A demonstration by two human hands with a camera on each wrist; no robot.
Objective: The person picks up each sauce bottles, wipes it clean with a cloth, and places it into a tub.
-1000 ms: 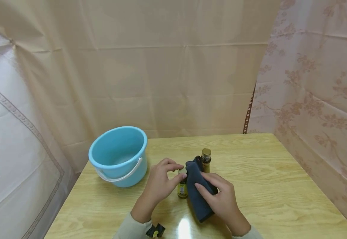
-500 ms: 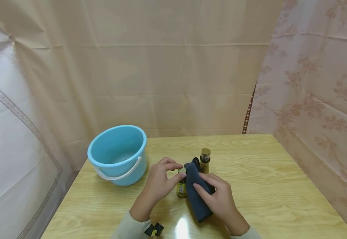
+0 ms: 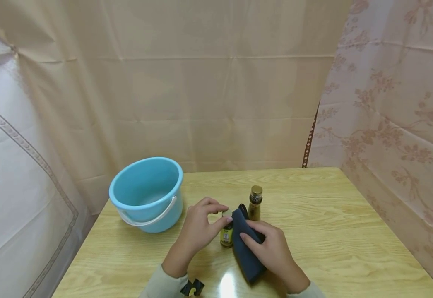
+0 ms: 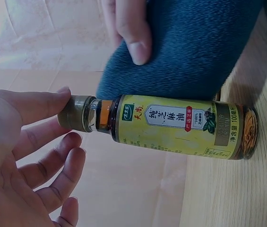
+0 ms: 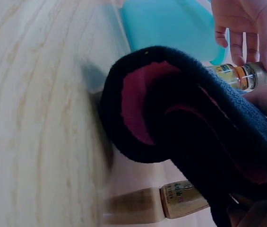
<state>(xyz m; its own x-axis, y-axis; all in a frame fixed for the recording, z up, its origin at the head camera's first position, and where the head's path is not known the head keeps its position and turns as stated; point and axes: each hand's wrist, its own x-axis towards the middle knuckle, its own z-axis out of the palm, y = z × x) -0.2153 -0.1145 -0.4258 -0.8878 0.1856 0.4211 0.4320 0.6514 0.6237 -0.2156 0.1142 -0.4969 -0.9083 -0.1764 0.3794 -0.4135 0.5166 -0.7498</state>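
Two bottles stand upright on the tabletop [image 3: 350,231]: the yellow-labelled bottle [image 3: 226,237], and a gold-capped bottle [image 3: 255,205] behind it and to its right in the head view. The left hand [image 3: 200,223] has its grip pinching the yellow-labelled bottle's cap [image 4: 79,113] between thumb and index finger; the left wrist view also shows the other fingers bent clear of the glass, and the printed label [image 4: 171,125] large, where the head view gives it too small to read. Just right of that bottle, the right hand [image 3: 272,245] pinches a folded dark blue cloth [image 3: 244,252]; whether the cloth presses the glass cannot be told. Only the right wrist view reveals pink lining [image 5: 134,111] within the folds. A light blue bucket [image 3: 145,188] stands to the yellow-labelled bottle's left.
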